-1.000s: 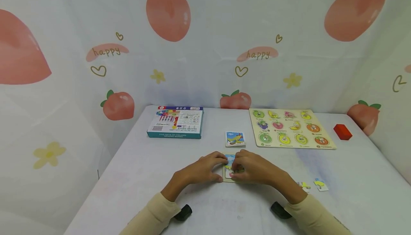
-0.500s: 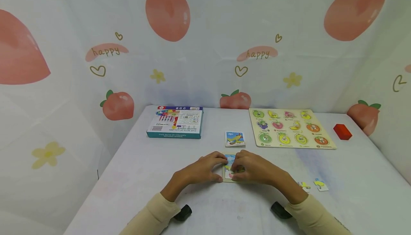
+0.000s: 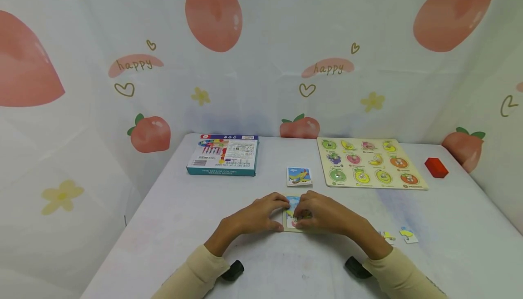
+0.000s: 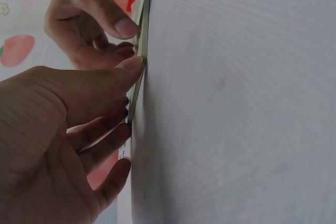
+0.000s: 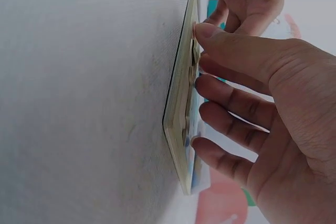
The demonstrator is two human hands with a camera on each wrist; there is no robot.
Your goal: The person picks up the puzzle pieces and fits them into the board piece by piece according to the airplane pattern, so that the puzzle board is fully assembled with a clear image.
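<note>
A small jigsaw board with a pale rim lies flat on the table in the head view, partly covered by both hands. My left hand holds its left side, thumb at the near corner and fingers along the edge. Over the right half bends my right hand, thumb and index finger on a puzzle piece whose picture they mostly hide. The left part shows a blue sky picture. From the right wrist view, the board's layered edge is visible, with piece edges standing slightly proud of it.
Two loose puzzle pieces lie by the right forearm. Behind the board sits a small picture card. Farther back are a boxed bead set, a wooden fruit board and a red block. A printed curtain hangs behind.
</note>
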